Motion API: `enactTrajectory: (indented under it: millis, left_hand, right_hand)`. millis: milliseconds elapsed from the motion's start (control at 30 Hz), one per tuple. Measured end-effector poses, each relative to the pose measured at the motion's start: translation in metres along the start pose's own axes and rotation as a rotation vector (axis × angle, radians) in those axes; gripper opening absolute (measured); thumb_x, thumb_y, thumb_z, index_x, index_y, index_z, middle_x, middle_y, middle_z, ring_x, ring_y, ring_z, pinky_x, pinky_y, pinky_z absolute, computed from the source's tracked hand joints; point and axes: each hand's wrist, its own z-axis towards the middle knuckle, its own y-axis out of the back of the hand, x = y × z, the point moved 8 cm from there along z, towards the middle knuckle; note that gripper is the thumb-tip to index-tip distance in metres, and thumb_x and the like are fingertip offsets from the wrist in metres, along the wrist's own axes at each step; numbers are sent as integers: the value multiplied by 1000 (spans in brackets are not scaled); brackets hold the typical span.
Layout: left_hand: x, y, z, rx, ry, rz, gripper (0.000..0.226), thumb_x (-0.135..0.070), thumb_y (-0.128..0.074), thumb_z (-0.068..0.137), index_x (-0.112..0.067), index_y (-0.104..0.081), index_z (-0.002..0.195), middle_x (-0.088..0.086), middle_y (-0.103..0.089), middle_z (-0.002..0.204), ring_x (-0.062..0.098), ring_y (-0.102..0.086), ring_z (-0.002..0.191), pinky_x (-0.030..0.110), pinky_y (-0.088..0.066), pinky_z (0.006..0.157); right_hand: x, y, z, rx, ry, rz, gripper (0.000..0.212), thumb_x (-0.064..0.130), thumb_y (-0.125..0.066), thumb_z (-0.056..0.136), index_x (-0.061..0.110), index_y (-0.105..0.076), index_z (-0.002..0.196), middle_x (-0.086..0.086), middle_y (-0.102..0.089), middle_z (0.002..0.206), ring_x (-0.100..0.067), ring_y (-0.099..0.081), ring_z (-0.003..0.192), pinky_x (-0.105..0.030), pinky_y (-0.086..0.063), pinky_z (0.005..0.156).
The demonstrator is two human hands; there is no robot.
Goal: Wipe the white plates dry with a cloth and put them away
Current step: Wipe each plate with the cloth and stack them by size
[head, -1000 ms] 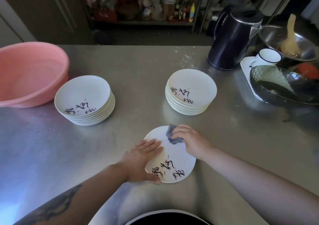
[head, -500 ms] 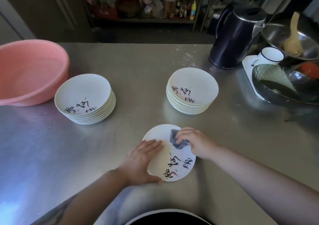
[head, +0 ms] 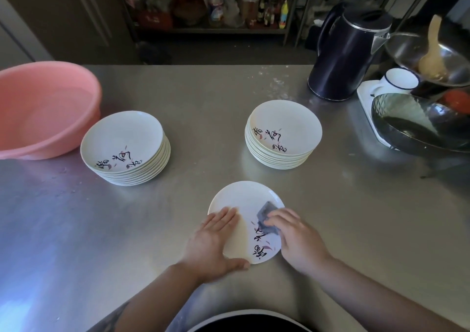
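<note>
Fingers [head: 221, 217] of the left hand [head: 212, 245] lie straight and together, flat on the left side of a white plate [head: 244, 199] with black calligraphy, the thumb along its near rim, while the right hand [head: 296, 240] curls its fingers over a small grey cloth [head: 265, 213] and presses it to the plate's right side. The plate sits on a stainless steel table [head: 330, 217], near the person's edge and roughly midway across.

Beyond it stand two stacks of matching white plates: a left stack [head: 126, 148] just beside a pink plastic basin [head: 43, 107], and a right stack [head: 283, 134] nearer the centre, well apart from the first.

At the far right of the table are a dark electric kettle [head: 346, 56], a white enamel mug with a dark rim [head: 399, 81] on a white tray [head: 365, 102], a dark patterned bowl [head: 419, 125] and a steel wok [head: 412, 49] holding a wooden spatula [head: 432, 51]. Shelves of bottles [head: 216, 5] show dimly in the background.
</note>
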Motion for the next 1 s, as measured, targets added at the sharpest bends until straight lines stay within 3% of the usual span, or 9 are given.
enactTrajectory:
  millis: [200,233,367,567,633,700,800,900,1000]
  left_hand:
    - [-4,5,-2,-38,14,26,116,-85,-60,45,-13,-56,136,2,-58,140,20,-57,127,27,-40,106]
    - [-3,12,1,-25,-24,53,120,-83,-63,43,-15,-51,141,2,-54,144,20,-53,131,27,-37,108]
    - [6,25,13,123,-86,64,138,-91,-58,42,-24,-19,156,-10,-13,163,6,-5,150,18,10,114]
    - [14,21,23,59,-61,37,132,-96,-45,47,-26,-21,156,-21,-4,159,-7,6,142,12,11,113]
    - [11,17,21,37,-32,15,125,-91,-45,51,-25,-23,155,-21,-4,156,-4,3,143,15,7,116]
    - [6,12,15,-33,27,-46,117,-83,-49,54,-18,-36,151,-14,-17,155,6,-11,145,30,-14,122]
    - [-4,1,8,-81,73,-47,102,-79,-51,58,-7,-62,129,4,-57,140,26,-54,128,45,-48,99]
    - [-8,4,5,-106,89,17,98,-80,-50,56,-9,-66,123,4,-66,130,24,-64,118,37,-54,88]
    - [10,16,10,-91,66,-36,114,-78,-61,49,-13,-50,143,1,-48,149,19,-46,137,35,-42,107]
  right_hand:
    - [1,2,11,164,43,63,39,6,-44,72,24,-71,94,15,-66,108,-9,-55,109,-26,-48,83]
    - [3,3,20,208,80,63,38,2,-46,70,23,-72,90,12,-68,104,-11,-57,106,-27,-46,84]
    - [0,0,56,272,167,5,48,-8,-52,57,25,-72,84,10,-70,100,-15,-60,106,-37,-43,91]
    - [-1,-1,64,225,152,18,50,-13,-53,61,20,-73,92,8,-69,104,-18,-59,105,-33,-46,91]
    - [-4,0,53,138,74,46,45,-10,-55,67,19,-73,97,9,-67,106,-18,-57,107,-31,-48,88]
    - [-2,-3,35,41,-12,43,44,-10,-55,68,20,-72,97,11,-66,107,-16,-55,109,-32,-51,84]
    - [10,-14,20,48,-67,92,44,-9,-50,67,20,-71,93,13,-65,105,-13,-54,110,-32,-51,82]
    - [11,-18,29,193,-6,116,45,-9,-47,65,22,-71,87,12,-67,101,-15,-55,108,-34,-49,86]
    - [2,-10,46,286,55,93,46,-10,-45,58,21,-71,79,8,-69,93,-18,-59,99,-35,-49,85]
